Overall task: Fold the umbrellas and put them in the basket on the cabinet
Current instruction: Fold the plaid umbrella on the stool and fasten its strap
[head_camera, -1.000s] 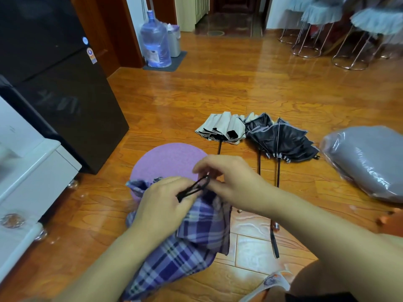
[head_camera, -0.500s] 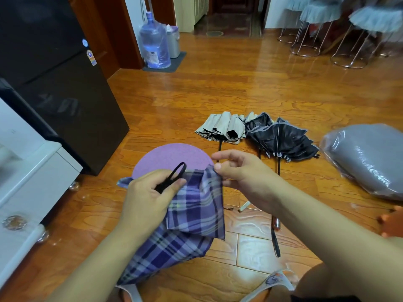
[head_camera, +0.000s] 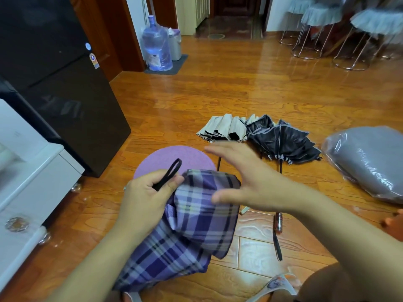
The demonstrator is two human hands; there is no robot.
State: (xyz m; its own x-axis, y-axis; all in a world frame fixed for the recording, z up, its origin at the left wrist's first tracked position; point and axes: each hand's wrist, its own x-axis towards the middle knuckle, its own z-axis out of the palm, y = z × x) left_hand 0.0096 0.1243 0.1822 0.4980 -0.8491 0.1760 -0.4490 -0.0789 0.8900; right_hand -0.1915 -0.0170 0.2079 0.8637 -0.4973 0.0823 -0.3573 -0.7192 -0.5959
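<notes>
We count three umbrellas, plaid umbrella [head_camera: 196, 221] in left hand [head_camera: 148, 197] (gripping its strap [head_camera: 169, 174]), right hand [head_camera: 246, 182] spread open above, two more on floor [head_camera: 218, 94].

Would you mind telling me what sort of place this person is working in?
Most likely a home, near a kitchen or dining area: a glossy wooden floor, a tall black fridge, a large blue water-cooler bottle by a doorway, and metal-framed stools with frilled covers at the back.
</notes>
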